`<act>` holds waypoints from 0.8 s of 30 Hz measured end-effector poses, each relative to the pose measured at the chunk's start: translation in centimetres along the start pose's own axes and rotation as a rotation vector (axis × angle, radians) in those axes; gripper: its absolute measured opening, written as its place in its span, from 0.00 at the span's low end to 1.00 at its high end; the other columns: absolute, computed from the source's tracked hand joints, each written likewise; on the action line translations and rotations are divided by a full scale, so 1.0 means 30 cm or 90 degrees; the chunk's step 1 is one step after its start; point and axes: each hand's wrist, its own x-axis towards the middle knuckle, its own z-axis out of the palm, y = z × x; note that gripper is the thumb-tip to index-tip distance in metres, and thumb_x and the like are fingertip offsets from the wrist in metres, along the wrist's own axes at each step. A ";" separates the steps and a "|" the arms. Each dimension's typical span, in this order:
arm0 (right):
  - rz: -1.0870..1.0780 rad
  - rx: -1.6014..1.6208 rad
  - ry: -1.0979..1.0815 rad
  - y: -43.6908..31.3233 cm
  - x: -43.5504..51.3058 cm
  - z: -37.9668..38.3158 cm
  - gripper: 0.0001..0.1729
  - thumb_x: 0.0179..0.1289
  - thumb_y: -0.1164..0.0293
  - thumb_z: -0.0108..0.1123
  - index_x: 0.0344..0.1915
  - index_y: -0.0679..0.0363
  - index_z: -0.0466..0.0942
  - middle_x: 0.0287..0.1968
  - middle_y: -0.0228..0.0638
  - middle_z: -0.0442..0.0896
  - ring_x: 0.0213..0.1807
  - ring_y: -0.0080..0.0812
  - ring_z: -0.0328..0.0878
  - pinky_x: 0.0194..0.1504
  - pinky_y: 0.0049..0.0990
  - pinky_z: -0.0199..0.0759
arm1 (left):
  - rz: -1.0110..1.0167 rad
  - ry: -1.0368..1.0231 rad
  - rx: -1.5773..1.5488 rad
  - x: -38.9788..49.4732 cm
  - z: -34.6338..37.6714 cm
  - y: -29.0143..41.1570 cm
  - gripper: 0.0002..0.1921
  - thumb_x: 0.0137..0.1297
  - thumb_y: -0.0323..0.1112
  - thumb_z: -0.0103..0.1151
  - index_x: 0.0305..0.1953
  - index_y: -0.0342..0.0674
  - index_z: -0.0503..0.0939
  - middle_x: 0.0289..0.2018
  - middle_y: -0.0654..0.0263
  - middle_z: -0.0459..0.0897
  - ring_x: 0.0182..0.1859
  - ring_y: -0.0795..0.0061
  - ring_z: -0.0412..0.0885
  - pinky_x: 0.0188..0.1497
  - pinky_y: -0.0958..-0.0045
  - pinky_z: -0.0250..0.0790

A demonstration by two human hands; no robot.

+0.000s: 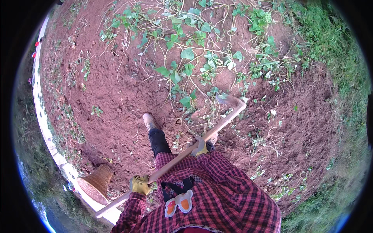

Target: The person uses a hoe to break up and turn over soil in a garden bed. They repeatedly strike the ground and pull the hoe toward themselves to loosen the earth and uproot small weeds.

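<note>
A hoe with a long wooden handle (172, 163) runs diagonally across my body, held in both gloved hands. My left hand (140, 184), in a yellow work glove, grips the handle near its lower end. Farther up the shaft, my right hand (200, 146) closes around it in a matching glove. The hoe's metal head (225, 99) is at the far end, among leafy vines (186, 70) on reddish soil. Leaves hide part of the blade, and whether it touches the ground cannot be told.
A woven basket (97, 182) stands at lower left beside a pale path (54, 145). Loose, turned soil (303, 122) with cut vine stems lies to the right. Tall grass (335, 52) borders the right side. My boot (149, 121) stands on the soil ahead.
</note>
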 end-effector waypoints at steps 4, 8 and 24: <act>-0.014 -0.049 0.039 -0.206 -0.153 0.254 0.09 0.59 0.67 0.55 0.30 0.55 0.64 0.25 0.30 0.62 0.24 0.31 0.61 0.30 0.39 0.66 | 0.063 0.066 -0.016 0.151 0.112 -0.048 0.17 0.47 0.43 0.65 0.40 0.47 0.80 0.30 0.61 0.83 0.38 0.59 0.81 0.55 0.57 0.65; -0.209 0.006 -0.169 -0.453 -0.353 0.485 0.06 0.56 0.66 0.52 0.26 0.51 0.67 0.20 0.25 0.62 0.23 0.28 0.63 0.33 0.38 0.69 | 0.207 0.161 -0.071 0.544 0.082 0.010 0.19 0.49 0.45 0.64 0.44 0.49 0.79 0.37 0.63 0.84 0.47 0.57 0.79 0.60 0.57 0.62; -0.923 -0.165 -0.259 -1.042 -0.509 0.943 0.16 0.67 0.56 0.57 0.35 0.58 0.75 0.18 0.21 0.64 0.18 0.19 0.59 0.25 0.27 0.64 | 0.488 0.036 -0.268 1.356 -0.521 0.812 0.23 0.59 0.47 0.58 0.55 0.46 0.74 0.38 0.54 0.85 0.42 0.56 0.83 0.50 0.58 0.73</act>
